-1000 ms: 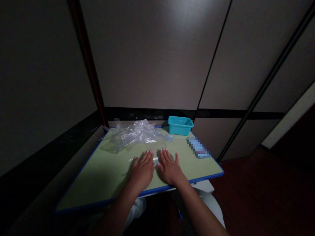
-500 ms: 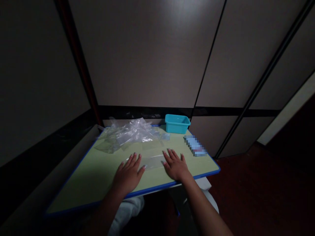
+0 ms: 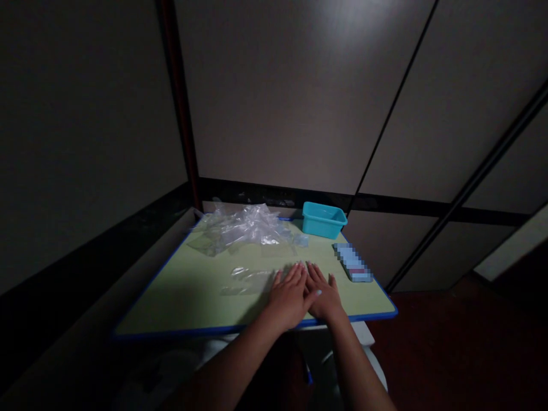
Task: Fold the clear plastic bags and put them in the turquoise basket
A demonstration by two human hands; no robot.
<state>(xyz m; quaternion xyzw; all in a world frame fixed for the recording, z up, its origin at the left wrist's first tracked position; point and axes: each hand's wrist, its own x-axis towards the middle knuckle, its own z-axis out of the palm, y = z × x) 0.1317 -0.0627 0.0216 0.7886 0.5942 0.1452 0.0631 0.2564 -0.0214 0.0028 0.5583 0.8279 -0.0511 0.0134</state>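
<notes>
A clear plastic bag [image 3: 250, 281] lies flat on the pale green tabletop [image 3: 180, 302], its right end under my hands. My left hand [image 3: 290, 297] rests palm down with fingers stretched out, over the bag's right part. Beside it, partly overlapped by the left thumb, my right hand [image 3: 323, 292] also lies flat with its fingers extended. Neither hand grasps anything. Behind them is a heap of crumpled clear plastic bags [image 3: 252, 225] at the back left of the table.
A turquoise plastic basket [image 3: 323, 221] stands at the table's back right corner. A blurred-out flat object [image 3: 353, 262] lies near the right edge. Blue trim [image 3: 205, 330] borders the table, and panelled walls rise behind and to the left.
My left hand has slid right along the bag until it meets the right hand, uncovering the bag's left part. The right hand stays at the bag's right end. The camera view has shifted.
</notes>
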